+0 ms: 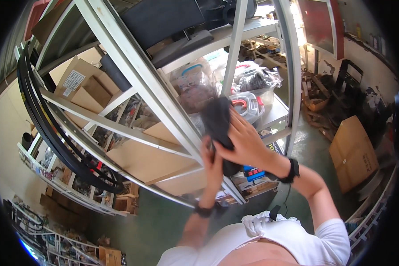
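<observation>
In front of the shelf post, a dark, elongated black object (pixel 217 120) is held up between both my hands; it is smeared by motion, so its kind cannot be made out. My right hand (pixel 250 144) lies along its right side, with the fingers pointing up and bent against it. Lower down on the left, my left hand (pixel 212 167) grips its edge, with the thumb up and the other fingers partly hidden. Both wrists carry black bands. Below the object, a blue box (pixel 254 173) shows past my right hand.
A white metal rack (pixel 153 95) rises close in front, holding a black monitor (pixel 164 20), clear plastic tubs (pixel 248 106) and an open cardboard box (pixel 91 91). Black hoops (pixel 53 133) hang on its left side. A cardboard carton (pixel 354 153) stands at the right.
</observation>
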### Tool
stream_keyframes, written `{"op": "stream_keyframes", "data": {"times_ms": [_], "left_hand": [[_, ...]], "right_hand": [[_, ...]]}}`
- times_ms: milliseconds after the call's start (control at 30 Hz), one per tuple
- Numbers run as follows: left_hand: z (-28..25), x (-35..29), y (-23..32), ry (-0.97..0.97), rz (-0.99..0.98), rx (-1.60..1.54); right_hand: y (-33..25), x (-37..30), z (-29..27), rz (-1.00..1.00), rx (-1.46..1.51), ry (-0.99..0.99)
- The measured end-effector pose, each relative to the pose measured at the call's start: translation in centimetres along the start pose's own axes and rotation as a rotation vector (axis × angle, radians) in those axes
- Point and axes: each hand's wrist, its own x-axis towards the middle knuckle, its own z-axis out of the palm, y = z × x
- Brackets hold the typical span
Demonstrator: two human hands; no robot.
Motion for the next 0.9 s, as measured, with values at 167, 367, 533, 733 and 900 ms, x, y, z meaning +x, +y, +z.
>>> {"op": "stream_keyframes", "data": {"times_ms": [167,367,533,733,900], "left_hand": [[-2.4,9.3,10.1,0.234,0.41,0.22],[-3.9,10.9,9.3,0.172,0.333,0.436],[-4.4,5.2,3.4,0.031,0.121,0.364],[-5.6,9.1,7.9,-0.024,0.167,0.462],[-5.9,13.5,10.8,-0.012,0.31,0.431]], "right_hand": [[-2.5,14.4,4.1,-0.376,0.003,0.366],[-1.9,15.9,6.0,-0.393,-0.209,0.284],[-0.3,8.0,7.1,-0.313,-0.263,0.095],[-1.2,12.5,6.1,-0.333,-0.251,0.21],[-2.0,17.8,4.3,-0.432,-0.408,0.296]]}}
